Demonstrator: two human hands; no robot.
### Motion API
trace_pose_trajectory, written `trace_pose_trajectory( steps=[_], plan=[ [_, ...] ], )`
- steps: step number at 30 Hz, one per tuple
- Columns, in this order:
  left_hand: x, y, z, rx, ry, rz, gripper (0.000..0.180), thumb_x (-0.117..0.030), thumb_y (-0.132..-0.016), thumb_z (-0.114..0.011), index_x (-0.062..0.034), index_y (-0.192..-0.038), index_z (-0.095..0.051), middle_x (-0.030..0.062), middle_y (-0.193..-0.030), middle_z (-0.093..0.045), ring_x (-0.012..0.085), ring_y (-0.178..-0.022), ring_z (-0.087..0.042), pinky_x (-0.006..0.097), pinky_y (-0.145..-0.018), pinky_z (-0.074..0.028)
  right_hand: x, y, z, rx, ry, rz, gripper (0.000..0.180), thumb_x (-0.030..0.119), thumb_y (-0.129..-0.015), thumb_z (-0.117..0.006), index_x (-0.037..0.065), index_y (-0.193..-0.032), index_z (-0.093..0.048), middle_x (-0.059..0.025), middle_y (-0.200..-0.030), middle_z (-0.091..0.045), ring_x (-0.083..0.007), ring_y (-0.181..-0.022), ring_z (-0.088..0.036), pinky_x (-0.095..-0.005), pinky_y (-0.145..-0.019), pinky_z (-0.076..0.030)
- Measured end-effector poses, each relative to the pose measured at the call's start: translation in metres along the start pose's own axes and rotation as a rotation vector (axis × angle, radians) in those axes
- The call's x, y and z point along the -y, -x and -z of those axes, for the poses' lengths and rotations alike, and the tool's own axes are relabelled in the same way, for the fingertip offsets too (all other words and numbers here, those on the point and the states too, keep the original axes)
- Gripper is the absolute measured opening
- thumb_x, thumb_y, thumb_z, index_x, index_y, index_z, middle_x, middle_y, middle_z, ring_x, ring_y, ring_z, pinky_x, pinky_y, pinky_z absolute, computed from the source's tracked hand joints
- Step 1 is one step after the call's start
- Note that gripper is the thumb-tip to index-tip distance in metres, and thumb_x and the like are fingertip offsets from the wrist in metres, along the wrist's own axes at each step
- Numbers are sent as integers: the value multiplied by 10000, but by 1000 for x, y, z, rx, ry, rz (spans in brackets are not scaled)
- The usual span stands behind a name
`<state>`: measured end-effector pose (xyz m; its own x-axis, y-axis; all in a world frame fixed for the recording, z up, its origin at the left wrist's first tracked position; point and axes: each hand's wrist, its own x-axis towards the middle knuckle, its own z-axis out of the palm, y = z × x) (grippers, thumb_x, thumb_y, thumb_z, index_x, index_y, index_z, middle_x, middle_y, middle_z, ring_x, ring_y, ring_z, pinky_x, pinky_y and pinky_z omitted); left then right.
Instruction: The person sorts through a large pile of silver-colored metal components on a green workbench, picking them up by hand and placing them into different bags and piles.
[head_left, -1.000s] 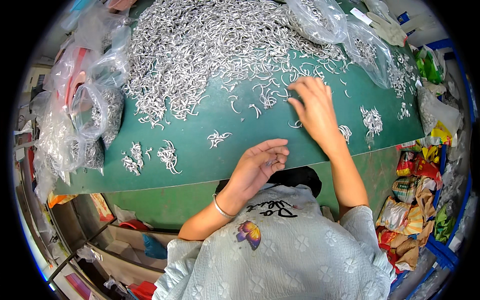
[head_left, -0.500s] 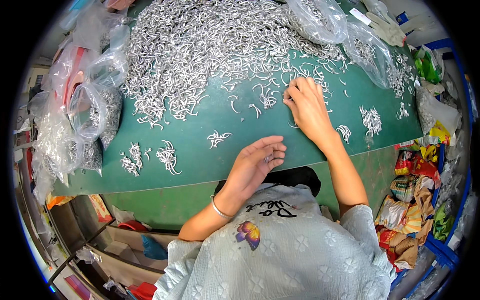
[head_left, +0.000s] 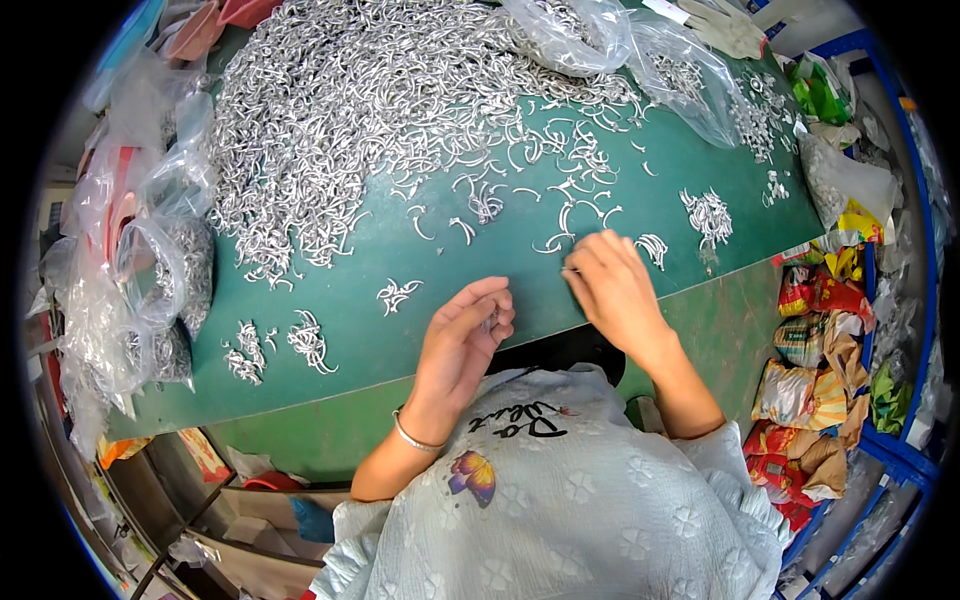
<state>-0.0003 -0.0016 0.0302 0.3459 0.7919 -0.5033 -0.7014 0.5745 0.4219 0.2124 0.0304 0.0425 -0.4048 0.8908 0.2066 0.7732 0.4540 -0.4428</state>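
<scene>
A big heap of small curved silver metal pieces (head_left: 380,100) covers the far half of a green table (head_left: 380,250). My left hand (head_left: 462,340) is cupped just above the table's near edge, fingers curled around a few of the metal pieces; a thin bangle sits on its wrist. My right hand (head_left: 612,288) rests on the table close beside it, fingertips pinched on one metal piece (head_left: 570,268). Loose scattered pieces (head_left: 560,205) lie just beyond the right hand.
Small sorted bunches (head_left: 305,340) lie at the near left, another bunch (head_left: 708,215) at the right. Clear plastic bags with metal pieces (head_left: 165,290) crowd the left edge, more bags (head_left: 640,50) at the back. Colourful snack packets (head_left: 810,370) pile up at the right.
My right hand has pulled back from the scattered pieces farther out to the near edge, ending close to my left hand. The left hand has hardly moved.
</scene>
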Motion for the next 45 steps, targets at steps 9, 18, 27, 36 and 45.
trace_pose_trajectory(
  steps=[9,18,27,36,45],
  plan=[
    [2,0,10,71,19,-19,226,-30,-946,-508,16,-1147,-602,38,-954,-608,124,-861,-556,265,-756,-455,-33,26,12,-294,379,-380,281,101,-788,-721,37,-1011,-562,-155,-1089,-528,-336,-1018,-486,-439,-845,-367],
    [0,0,-4,-13,-22,-3,207,-27,-938,-527,13,-1132,-587,50,-919,-571,136,-801,-514,260,-704,-436,-28,-17,-15,-234,200,-225,205,79,-800,-707,38,-967,-597,-111,-1050,-554,-303,-993,-503,-420,-827,-367],
    [3,-3,-1,23,-11,14,208,-27,-938,-522,18,-1129,-591,55,-934,-582,137,-814,-526,258,-707,-445,-21,-22,-11,-267,-34,-101,172,32,-784,-694,33,-929,-601,-94,-973,-573,-294,-924,-535,-391,-772,-411],
    [4,-5,-2,94,-76,52,282,-40,-951,-497,54,-1204,-579,79,-980,-620,147,-842,-553,270,-766,-474,-41,-39,-16,-296,101,-88,132,24,-813,-659,27,-929,-597,-107,-921,-566,-306,-883,-536,-401,-769,-425],
    [8,-8,-8,138,-119,82,318,-61,-965,-489,68,-1245,-568,85,-1018,-639,133,-857,-558,269,-799,-479,-18,-41,-15,-173,208,-219,156,144,-791,-730,48,-845,-620,-96,-862,-586,-282,-866,-537,-400,-750,-386]
  ],
)
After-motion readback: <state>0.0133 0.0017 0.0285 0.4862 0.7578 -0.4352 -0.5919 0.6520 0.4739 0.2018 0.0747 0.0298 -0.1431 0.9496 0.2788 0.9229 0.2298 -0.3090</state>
